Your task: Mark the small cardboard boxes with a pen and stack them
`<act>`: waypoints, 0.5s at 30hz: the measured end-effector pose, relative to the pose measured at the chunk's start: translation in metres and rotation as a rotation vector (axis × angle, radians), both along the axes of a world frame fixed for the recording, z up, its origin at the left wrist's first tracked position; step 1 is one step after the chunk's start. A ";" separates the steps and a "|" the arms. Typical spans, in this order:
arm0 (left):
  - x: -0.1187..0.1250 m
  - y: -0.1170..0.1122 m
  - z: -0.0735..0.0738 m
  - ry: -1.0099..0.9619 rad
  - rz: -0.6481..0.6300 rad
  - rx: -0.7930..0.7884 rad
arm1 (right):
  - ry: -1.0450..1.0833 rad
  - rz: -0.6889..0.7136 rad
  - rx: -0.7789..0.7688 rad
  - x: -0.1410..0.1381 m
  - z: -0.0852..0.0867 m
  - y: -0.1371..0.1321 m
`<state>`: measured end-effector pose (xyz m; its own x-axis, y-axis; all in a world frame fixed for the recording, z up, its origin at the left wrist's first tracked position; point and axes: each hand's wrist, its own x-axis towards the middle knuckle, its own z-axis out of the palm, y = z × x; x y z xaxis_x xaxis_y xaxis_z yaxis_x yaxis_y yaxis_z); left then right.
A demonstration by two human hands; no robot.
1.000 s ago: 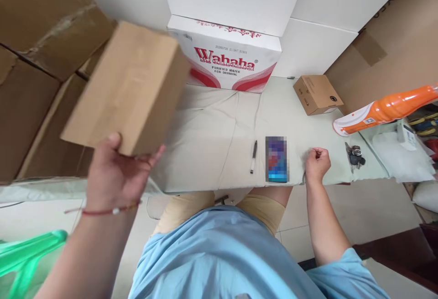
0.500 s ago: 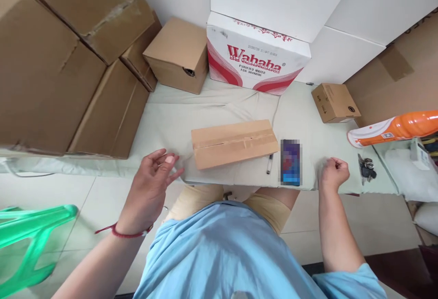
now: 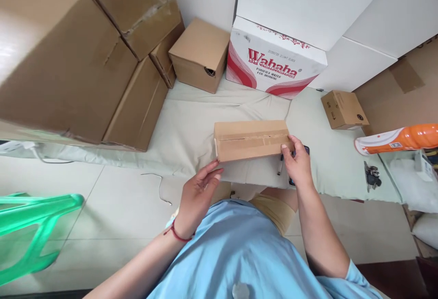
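flat taped carton [image 3: 251, 140] lying on the cloth-covered bench [image 3: 191, 125], between both hands. left hand [image 3: 198, 194] open, fingertips just touching the near left corner; right hand [image 3: 298, 164] resting its fingers on the right end, gripping nothing. pen [image 3: 280, 167] and phone [image 3: 305, 149] half hidden under the right hand. likely risk: pushing the carton right could sweep the pen off the near edge, or scrape across the phone.

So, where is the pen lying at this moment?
In the head view, the pen lies on the pale cloth, just below the right end of the flat taped box and directly beside the right hand.
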<state>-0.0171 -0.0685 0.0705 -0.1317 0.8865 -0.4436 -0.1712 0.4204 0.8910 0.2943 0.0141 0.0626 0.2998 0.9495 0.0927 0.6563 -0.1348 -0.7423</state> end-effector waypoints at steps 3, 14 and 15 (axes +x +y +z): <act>0.001 -0.009 0.016 0.018 -0.068 0.103 | 0.095 -0.042 -0.002 0.005 -0.010 0.003; -0.009 0.019 -0.007 0.091 0.049 0.081 | 0.391 -0.045 -0.106 0.009 -0.016 -0.009; -0.012 0.024 -0.013 0.094 0.063 0.071 | 0.387 -0.036 -0.097 0.007 -0.017 -0.010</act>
<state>-0.0289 -0.0440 0.0578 -0.2266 0.9038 -0.3629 -0.1094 0.3466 0.9316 0.3016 0.0038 0.0457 0.3281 0.9366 -0.1233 0.3245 -0.2343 -0.9164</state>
